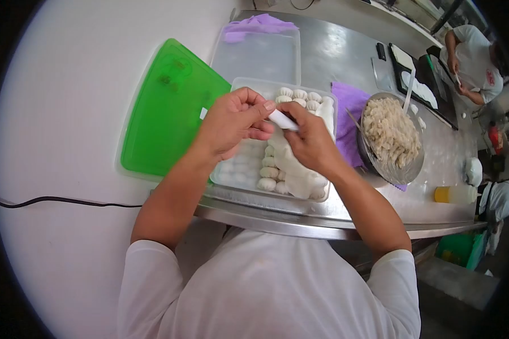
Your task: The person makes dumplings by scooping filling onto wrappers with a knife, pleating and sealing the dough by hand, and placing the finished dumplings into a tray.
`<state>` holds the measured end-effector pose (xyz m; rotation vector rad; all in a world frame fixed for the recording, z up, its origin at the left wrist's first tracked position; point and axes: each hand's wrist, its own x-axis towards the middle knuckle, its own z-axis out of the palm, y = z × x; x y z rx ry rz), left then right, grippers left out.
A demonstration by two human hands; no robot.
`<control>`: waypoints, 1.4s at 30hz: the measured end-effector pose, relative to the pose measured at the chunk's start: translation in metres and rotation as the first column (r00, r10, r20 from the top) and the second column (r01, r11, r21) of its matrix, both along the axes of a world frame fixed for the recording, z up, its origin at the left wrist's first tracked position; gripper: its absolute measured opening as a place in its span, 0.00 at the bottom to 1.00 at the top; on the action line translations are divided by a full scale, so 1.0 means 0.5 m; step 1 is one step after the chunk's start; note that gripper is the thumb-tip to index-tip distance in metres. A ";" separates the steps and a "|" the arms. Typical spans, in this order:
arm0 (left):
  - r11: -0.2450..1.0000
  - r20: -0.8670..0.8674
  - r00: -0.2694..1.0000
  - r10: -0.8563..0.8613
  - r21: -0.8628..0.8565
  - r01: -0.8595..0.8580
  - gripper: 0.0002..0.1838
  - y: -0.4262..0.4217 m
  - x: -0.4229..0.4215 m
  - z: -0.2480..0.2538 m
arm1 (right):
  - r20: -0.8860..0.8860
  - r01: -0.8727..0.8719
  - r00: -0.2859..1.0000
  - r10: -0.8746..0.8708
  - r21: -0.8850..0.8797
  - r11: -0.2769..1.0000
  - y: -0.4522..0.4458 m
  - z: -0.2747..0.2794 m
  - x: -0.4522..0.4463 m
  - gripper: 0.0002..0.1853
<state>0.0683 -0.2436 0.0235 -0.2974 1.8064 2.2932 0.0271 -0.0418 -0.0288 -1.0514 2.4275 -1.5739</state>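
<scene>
A small piece of white dough is between my two hands, above a clear plastic tray. My right hand grips it with thumb and fingers. My left hand pinches at its upper left end, the other fingers curled. Pleated dumplings stand in rows in the tray, and a white cloth covers part of them. Right of the tray, a metal bowl holds a pale filling with a spatula stuck in it.
A green lid leans at the left. Behind the tray lies an empty clear container with a purple cloth. Another purple cloth lies by the bowl. A yellow-filled container is at the right. A co-worker stands at the upper right.
</scene>
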 end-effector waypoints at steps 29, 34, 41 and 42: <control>0.940 -0.094 0.945 -0.313 -0.175 0.294 0.13 0.052 0.023 -0.060 | 0.588 0.217 0.798 -0.134 -0.074 0.973 0.058 0.033 0.061 0.10; 0.952 -0.050 0.952 -0.301 -0.078 0.296 0.12 0.053 0.027 -0.068 | 0.624 0.237 0.775 -0.103 -0.135 0.962 0.070 0.025 0.080 0.08; 0.927 0.098 0.957 -0.272 0.294 0.233 0.17 0.081 0.024 -0.033 | 0.935 0.495 0.261 0.241 -0.344 0.798 0.113 0.047 0.075 0.18; 0.930 0.094 0.958 -0.270 0.282 0.235 0.17 0.093 0.025 -0.024 | 0.915 0.433 0.274 0.296 -0.392 0.812 0.110 0.037 0.073 0.20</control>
